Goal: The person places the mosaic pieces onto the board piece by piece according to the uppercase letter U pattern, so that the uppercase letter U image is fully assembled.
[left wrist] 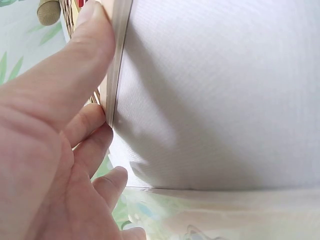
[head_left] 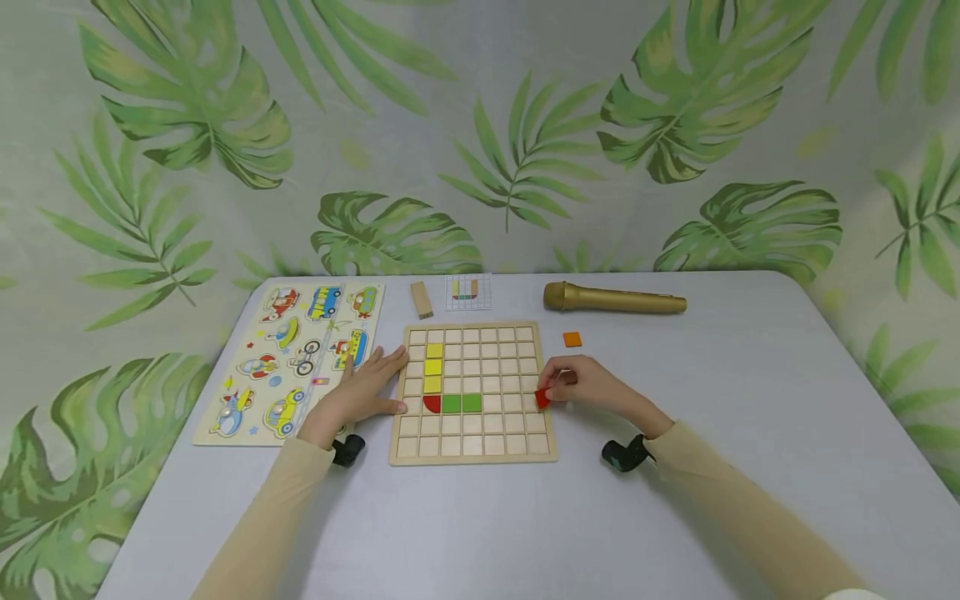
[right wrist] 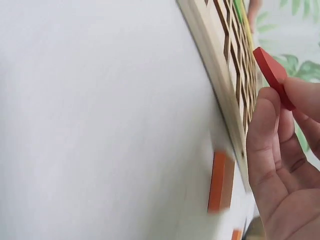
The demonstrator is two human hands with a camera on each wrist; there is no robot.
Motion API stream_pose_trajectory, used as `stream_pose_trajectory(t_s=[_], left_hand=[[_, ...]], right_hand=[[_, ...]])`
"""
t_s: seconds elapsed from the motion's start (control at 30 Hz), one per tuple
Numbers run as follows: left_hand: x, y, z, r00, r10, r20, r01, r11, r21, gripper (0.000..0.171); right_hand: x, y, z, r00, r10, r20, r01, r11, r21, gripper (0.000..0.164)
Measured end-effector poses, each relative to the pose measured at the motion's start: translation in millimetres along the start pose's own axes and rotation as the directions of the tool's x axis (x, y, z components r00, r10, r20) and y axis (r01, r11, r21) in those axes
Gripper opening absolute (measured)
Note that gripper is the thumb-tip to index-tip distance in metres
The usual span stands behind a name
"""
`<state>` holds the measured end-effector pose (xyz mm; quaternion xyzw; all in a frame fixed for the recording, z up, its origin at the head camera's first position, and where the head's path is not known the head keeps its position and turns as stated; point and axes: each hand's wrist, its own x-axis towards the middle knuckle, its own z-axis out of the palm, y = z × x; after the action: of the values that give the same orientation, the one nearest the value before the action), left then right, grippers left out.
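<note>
My right hand [head_left: 581, 383] pinches a red tile [head_left: 542, 398] between thumb and fingertips, over the right edge of the wooden grid board [head_left: 472, 459]. Seen from the right wrist, the red tile [right wrist: 271, 72] is tilted and held above the board's frame. On the board, several yellow tiles [head_left: 433, 367] stand in a column. Below them lie a red rounded-corner tile [head_left: 432, 404] and two green tiles [head_left: 461, 403] in a row. With fingers spread, my left hand [head_left: 363, 392] rests against the board's left edge; its thumb and fingertips touch the frame in the left wrist view.
An orange tile [head_left: 572, 339] lies right of the board; the right wrist view shows an orange tile [right wrist: 220, 181] beside the frame. Behind are a pattern card [head_left: 468, 305], a wooden block [head_left: 422, 300] and a gold microphone [head_left: 622, 299]. A vehicle puzzle board [head_left: 247, 333] lies left.
</note>
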<state>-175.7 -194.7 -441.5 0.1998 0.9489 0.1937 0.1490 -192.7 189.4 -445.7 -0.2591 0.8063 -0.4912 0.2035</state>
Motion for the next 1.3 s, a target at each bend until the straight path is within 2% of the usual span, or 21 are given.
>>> stream_pose_trajectory(t_s=[0.37,0.57,0.8,0.97,1.3], left_hand=[[-1.3,3.3,-1.1,1.0,-0.008,0.003,0.008,1.0,0.0,0.087],[-0.5,3.2,-0.8,1.0,-0.006,0.006,0.006,1.0,0.003,0.087],[0.7,2.1,-1.2,1.0,-0.003,0.006,0.003,1.0,0.01,0.087],[0.7,1.3,-0.4,1.0,-0.001,-0.003,0.001,1.0,0.011,0.086],[1.3,-1.2,1.7,1.0,0.008,-0.003,-0.008,1.0,0.019,0.087]], right_hand=[[36,-23,37,1.0,0.001,-0.016,-0.002,0.999,-0.044,0.007],[46,-28,50,1.0,-0.024,-0.004,0.024,0.992,-0.126,0.01],[48,-33,55,0.993,-0.116,0.037,0.121,0.958,-0.26,0.006],[50,-36,56,0.991,-0.127,0.046,0.135,0.941,-0.31,0.01],[50,-38,57,0.989,-0.132,0.069,0.149,0.906,-0.397,0.008]])
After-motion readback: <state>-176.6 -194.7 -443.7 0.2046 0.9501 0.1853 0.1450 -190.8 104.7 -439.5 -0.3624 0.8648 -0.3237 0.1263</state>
